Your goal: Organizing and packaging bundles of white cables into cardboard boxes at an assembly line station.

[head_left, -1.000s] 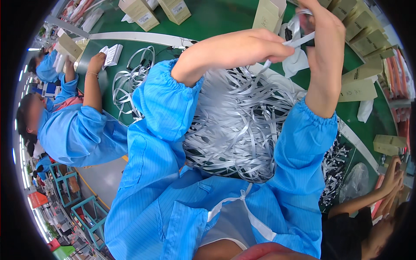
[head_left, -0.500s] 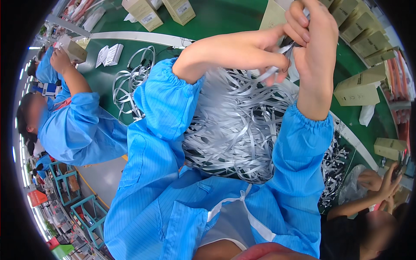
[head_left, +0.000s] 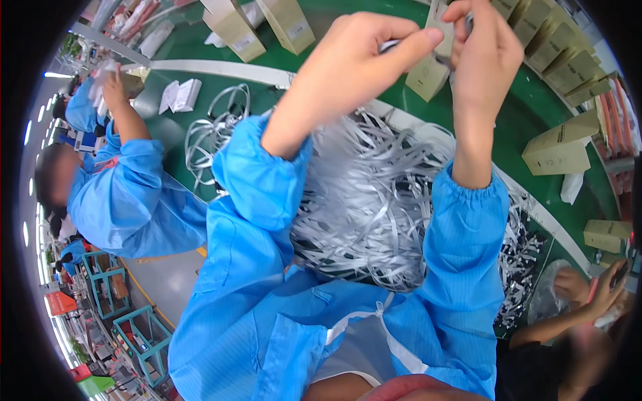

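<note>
A big loose heap of flat silvery straps (head_left: 374, 220) lies on the table (head_left: 408, 120) right in front of the person, between the two blue sleeves, its loops crossing every which way. Above its far edge the hands are up near each other but not touching: the left hand (head_left: 361, 63) pinches a small silvery piece (head_left: 387, 46) between thumb and fingers, and the right hand (head_left: 487, 63) has its fingers curled around a grey piece (head_left: 469, 25), mostly hidden, so I can't tell whether the two pieces join. With such slight grips, I'd worry about a piece slipping and vanishing into the pile. The tangle looks likely to snag too: pull on one strap and its neighbours could come along, and an elasticated cuff could hook a loop. Just beyond the hands stands a tan box (head_left: 428, 79), which a stray knuckle might knock over. To the left lies a looser tangle of straps (head_left: 224, 127), with white packets (head_left: 180, 95) farther off near a blue-clad co-worker (head_left: 134, 194); to the right is a pile of small black-and-white pieces (head_left: 518, 274), then a clear plastic bag (head_left: 543, 294).
</note>
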Demonstrator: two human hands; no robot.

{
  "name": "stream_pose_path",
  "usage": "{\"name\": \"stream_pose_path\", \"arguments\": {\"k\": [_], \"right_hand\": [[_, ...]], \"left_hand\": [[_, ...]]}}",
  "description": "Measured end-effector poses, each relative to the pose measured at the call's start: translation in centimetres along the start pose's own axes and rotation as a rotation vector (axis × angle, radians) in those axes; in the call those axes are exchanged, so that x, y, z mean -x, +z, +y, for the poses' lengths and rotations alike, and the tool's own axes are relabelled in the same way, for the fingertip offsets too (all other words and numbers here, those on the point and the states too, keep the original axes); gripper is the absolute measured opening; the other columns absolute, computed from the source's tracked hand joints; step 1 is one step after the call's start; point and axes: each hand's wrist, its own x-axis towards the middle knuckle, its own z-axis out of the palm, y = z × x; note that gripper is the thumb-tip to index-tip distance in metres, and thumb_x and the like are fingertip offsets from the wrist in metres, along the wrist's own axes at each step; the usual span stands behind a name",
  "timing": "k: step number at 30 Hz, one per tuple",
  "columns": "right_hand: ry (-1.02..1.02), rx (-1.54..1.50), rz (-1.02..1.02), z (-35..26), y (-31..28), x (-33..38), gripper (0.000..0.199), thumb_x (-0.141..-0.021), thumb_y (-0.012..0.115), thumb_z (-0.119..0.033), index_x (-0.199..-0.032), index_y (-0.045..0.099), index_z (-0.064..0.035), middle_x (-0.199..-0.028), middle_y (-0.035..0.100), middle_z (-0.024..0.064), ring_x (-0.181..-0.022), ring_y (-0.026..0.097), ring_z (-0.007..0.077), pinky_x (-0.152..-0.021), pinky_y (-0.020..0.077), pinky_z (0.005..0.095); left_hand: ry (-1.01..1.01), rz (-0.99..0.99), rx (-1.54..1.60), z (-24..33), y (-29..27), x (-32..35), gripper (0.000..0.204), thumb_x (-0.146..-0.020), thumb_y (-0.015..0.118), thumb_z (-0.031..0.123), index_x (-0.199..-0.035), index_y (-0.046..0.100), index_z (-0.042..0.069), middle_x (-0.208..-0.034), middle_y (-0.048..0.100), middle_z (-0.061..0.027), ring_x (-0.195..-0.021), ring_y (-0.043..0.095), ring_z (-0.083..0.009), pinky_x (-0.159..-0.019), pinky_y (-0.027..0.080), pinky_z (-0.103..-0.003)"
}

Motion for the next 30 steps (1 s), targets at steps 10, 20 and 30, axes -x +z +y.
{"name": "stream_pose_path", "arguments": {"k": [10, 20, 30], "right_hand": [[-0.023, -0.270, 0.078, 0.4, 2.1, 2.5, 0.036, -0.101, 0.062, -0.016, -0.070, 0.062, 0.0030, -0.072, 0.064, 0.0024, -0.063, 0.052, 0.0102, -0.056, 0.0381, 0.0297], [0.280, -0.743, 0.351, -2.5, 3.6, 2.3, 0.029, -0.099, 0.068, -0.016, -0.076, 0.061, -0.0009, -0.069, 0.053, -0.0004, -0.055, 0.043, 0.0053, -0.049, 0.0324, 0.0272], [0.308, -0.462, -0.071, -3.1, 2.4, 2.0, 0.023, -0.100, 0.070, -0.022, -0.089, 0.061, -0.0044, -0.060, 0.043, -0.0023, -0.042, 0.029, 0.0034, -0.040, 0.0181, 0.0222]], "left_hand": [[0.377, 0.623, -0.229, -0.1, 3.5, -0.3, 0.023, -0.097, 0.070, 0.013, -0.078, 0.062, 0.001, -0.066, 0.056, -0.0042, -0.057, 0.050, -0.0097, -0.052, 0.039, -0.029], [0.408, 0.713, 0.269, -3.8, 5.7, -2.0, 0.039, -0.097, 0.067, 0.024, -0.120, 0.047, -0.001, -0.114, 0.051, -0.0193, -0.100, 0.052, -0.0315, -0.086, 0.044, -0.039], [0.348, 0.921, -0.429, -12.8, -6.6, -2.1, 0.101, -0.077, 0.084, 0.007, -0.155, 0.020, -0.003, -0.141, 0.043, -0.0280, -0.135, 0.044, -0.0417, -0.114, 0.038, -0.044]]}}
